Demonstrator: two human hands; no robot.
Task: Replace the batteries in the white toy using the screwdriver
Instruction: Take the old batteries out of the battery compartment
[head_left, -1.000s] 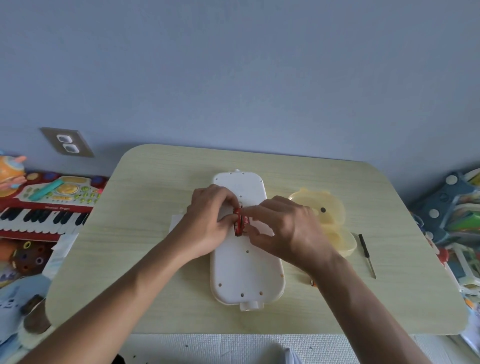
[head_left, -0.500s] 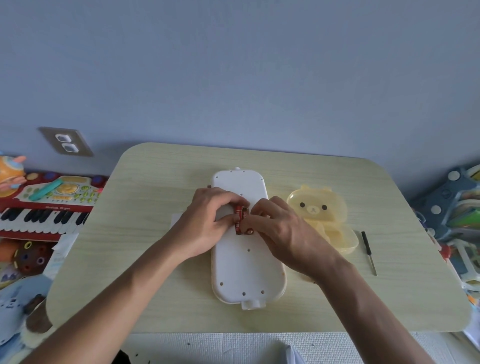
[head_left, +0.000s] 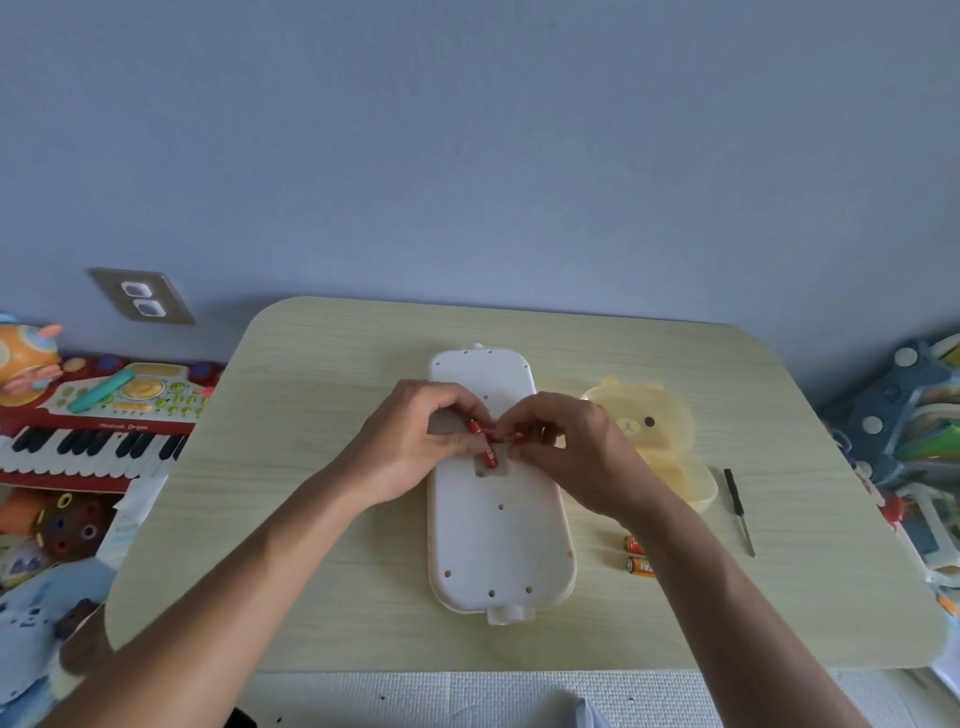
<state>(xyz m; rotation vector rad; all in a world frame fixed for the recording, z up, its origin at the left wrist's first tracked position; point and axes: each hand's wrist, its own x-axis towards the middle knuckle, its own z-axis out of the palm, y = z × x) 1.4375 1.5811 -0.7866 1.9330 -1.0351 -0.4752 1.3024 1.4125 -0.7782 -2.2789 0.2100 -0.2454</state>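
Observation:
The white toy (head_left: 498, 540) lies face down, lengthwise, in the middle of the table. A small open battery compartment (head_left: 491, 467) shows in its back. A red battery (head_left: 483, 441) sits tilted at the compartment, pinched by my left hand (head_left: 415, 447) from the left. My right hand (head_left: 566, 447) meets it from the right, fingers closed on the same battery or a second red one; I cannot tell which. The black-handled screwdriver (head_left: 738, 512) lies on the table at the right, apart from both hands.
Two orange batteries (head_left: 636, 556) lie beside the toy, partly hidden by my right forearm. A yellow bear-shaped case (head_left: 660, 431) stands open just right of the toy. A toy keyboard (head_left: 93, 436) and other toys crowd the floor on both sides of the table (head_left: 322, 571).
My hands have shifted slightly. The red battery now lies lower and more tilted at the compartment. My right arm has moved and uncovers two orange batteries on the table.

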